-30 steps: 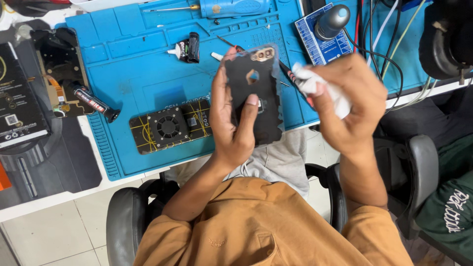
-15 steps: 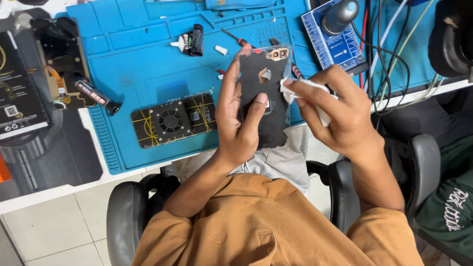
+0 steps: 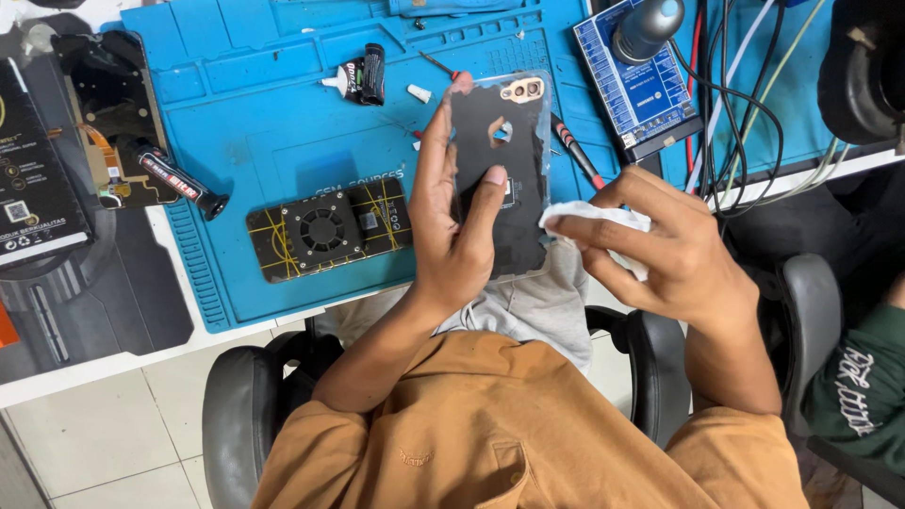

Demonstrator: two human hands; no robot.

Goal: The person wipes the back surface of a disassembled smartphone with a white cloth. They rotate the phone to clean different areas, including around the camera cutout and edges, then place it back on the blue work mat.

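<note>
Over the blue mat (image 3: 264,123), a dark phone back (image 3: 504,179) was held upright, clamped in the left hand (image 3: 452,236). A white cloth (image 3: 594,226) was pinched shut in the right hand (image 3: 669,254), touching the phone back's right edge. Wiping looked partly done. How clean it was could not be told; its near end was hidden.

One phone back cover (image 3: 509,179), one white cloth (image 3: 603,226), one glue tube (image 3: 363,77), one blue mat (image 3: 264,141), two screwdrivers: one at 12 o'clock (image 3: 438,66), one at 1 o'clock (image 3: 577,155).
</note>
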